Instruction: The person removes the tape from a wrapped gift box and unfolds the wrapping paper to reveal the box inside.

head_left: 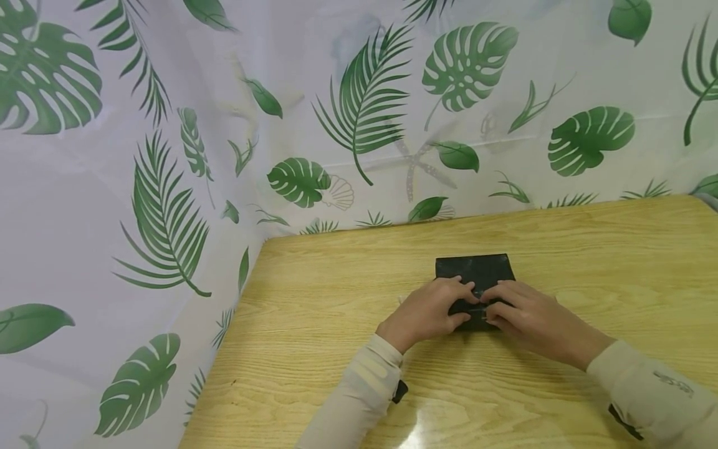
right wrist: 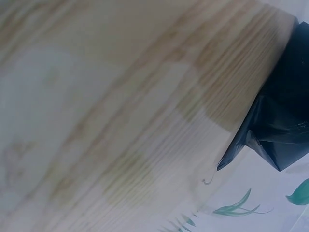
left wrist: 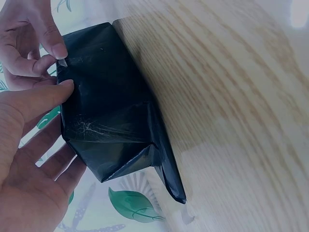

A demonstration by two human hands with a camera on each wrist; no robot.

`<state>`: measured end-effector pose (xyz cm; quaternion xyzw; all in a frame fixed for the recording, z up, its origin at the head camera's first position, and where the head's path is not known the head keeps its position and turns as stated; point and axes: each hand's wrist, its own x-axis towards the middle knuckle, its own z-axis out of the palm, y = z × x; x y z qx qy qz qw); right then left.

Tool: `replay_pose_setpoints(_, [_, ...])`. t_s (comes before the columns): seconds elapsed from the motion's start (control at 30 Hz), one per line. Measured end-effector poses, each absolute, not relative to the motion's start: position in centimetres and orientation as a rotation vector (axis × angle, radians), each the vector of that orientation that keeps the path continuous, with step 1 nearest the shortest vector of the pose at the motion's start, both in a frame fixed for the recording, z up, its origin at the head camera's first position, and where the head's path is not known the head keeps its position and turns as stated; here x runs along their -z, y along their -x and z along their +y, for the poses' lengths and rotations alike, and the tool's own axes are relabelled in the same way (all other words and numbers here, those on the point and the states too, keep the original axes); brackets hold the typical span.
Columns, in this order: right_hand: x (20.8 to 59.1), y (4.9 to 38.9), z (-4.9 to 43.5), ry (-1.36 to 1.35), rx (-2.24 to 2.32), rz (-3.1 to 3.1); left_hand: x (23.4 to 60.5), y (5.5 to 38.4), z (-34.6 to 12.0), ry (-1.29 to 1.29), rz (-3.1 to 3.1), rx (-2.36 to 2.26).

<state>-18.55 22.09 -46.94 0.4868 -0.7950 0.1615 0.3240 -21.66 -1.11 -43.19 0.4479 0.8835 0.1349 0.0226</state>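
A package wrapped in black sheeting [head_left: 473, 267] lies on the wooden table under both hands. My left hand [head_left: 429, 312] holds it at the left, its thumb [left wrist: 66, 88] against the black face and the other fingers over the edge. From the right comes my right hand [head_left: 524, 318], with thumb and forefinger together at the same edge. Between them in the left wrist view shows a small clear piece of tape [left wrist: 63, 63]. At one end the black wrap sticks out in a loose folded flap [left wrist: 169, 176]. In the right wrist view only part of the package [right wrist: 285, 111] appears, without the hand.
The light wooden table [head_left: 314, 293] extends around the package. Behind it and to the left hangs a white curtain with green leaves [head_left: 387, 181]. Dark straps [head_left: 399, 391] show at the beige sleeves [head_left: 359, 386].
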Motion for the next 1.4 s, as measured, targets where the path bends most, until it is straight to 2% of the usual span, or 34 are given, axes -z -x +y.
replay_pose_setpoints(1.4, [46.20,18.14,22.08,-1.264,-0.514,-2.149,42.94,21.45,-1.00,-1.373,2.743,-0.398])
